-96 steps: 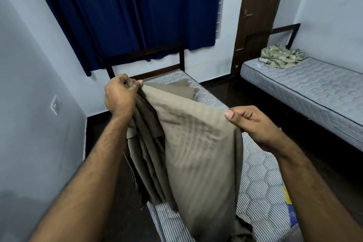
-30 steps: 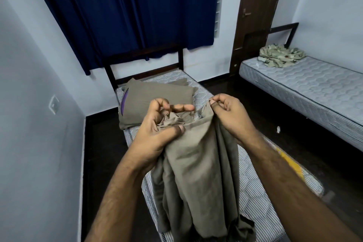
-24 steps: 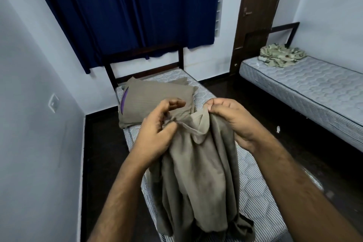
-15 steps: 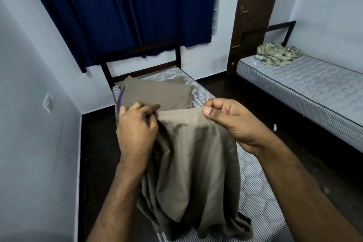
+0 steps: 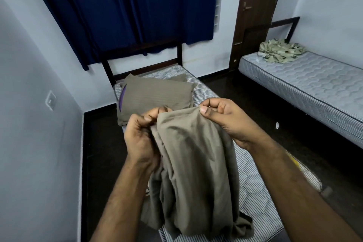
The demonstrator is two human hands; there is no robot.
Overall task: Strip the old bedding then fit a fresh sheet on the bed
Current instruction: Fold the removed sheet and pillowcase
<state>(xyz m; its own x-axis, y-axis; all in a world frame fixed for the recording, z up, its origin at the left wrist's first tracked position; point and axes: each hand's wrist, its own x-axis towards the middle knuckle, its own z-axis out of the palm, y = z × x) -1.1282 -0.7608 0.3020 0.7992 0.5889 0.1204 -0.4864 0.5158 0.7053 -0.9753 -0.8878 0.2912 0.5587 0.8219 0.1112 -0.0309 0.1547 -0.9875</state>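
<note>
- A taupe sheet [image 5: 194, 173] is held up at chest height over a bare striped mattress [image 5: 253, 180], seemingly so that an edge or corner can be found before it is spread.
- The left hand [image 5: 141, 137] is closed on a gathered bunch of the cloth, fingers curled and thumb pressed against the folds.
- The right hand [image 5: 225, 120] pinches the top hem between thumb and bent fingers, close beside the left.
- From both grips the sheet hangs straight down in loose folds; its lower end is heaped on the mattress near the foot.
- A pillow [image 5: 155, 96] in matching cloth lies at the head end, beyond the hands.
- A crumpled patterned cloth [image 5: 280, 51], perhaps the old bedding, is seen on a second bed [image 5: 314, 84] to the right.
</note>
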